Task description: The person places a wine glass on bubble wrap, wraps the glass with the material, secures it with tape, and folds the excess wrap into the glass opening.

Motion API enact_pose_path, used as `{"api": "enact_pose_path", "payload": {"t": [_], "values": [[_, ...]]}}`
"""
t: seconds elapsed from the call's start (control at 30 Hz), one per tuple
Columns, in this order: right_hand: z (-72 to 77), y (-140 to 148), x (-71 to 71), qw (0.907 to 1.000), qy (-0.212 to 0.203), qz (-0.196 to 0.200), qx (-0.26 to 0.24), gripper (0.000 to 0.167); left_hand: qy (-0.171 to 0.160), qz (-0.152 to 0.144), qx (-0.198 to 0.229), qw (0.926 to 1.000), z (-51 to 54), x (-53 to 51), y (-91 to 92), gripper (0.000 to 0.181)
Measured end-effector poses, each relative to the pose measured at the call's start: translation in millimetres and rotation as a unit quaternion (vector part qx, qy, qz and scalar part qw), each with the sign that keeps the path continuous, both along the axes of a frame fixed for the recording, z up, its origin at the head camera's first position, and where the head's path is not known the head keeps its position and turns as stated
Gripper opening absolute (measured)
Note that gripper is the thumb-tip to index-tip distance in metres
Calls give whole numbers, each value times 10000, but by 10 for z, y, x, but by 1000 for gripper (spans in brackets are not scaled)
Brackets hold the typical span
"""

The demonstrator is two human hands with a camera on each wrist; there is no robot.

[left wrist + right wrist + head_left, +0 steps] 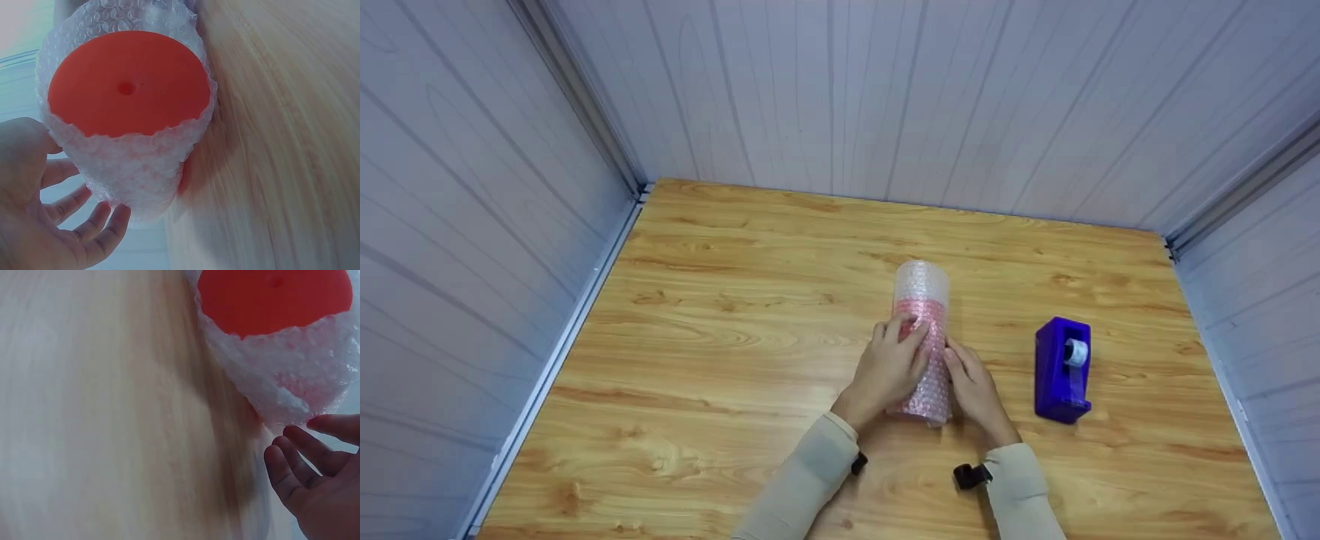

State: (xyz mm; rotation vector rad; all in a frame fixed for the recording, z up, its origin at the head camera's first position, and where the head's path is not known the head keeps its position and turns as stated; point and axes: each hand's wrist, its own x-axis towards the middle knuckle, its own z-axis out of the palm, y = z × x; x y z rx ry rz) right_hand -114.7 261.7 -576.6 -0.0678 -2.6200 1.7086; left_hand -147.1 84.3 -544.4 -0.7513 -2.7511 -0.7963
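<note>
A red cylinder [90, 67] lies on its side in bubble wrap [922, 282]; its flat round end has a small central dimple. Clear wrap extends past the cylinder at both ends. From above, my left hand [889, 367] holds the wrapped roll, fingers bent over its top and the palm off it. My right hand [975, 386] is low along the roll's right side, its nearly straight fingers touching the wrap close to the table. The roll hides some of the right fingertips in the head view.
A blue tape dispenser [1054, 375] with a roll of clear tape [1076, 352] stands right of my right hand. The wooden table [720, 300] meets pale panel walls [780, 97] at the back, left and right. Each wrist carries a small black camera mount [971, 476].
</note>
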Motion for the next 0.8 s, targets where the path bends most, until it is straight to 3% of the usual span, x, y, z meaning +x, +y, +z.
{"api": "enact_pose_path", "payload": {"t": [0.13,0.27,0.53,0.8], "values": [[18,-35,-9,10000,59,-19,5,42,-24,0,244,9997,-25,-2,-23,41],[34,-48,-2,9995,286,-25,163,40,-159,-35,806,9966,-63,-14,-60,39],[52,-47,23,9981,614,85,16,41,-738,-130,1666,9832,-121,-51,-153,40],[80,-78,45,9975,694,94,86,40,-885,-254,2172,9718,-148,-32,-223,42]]}}
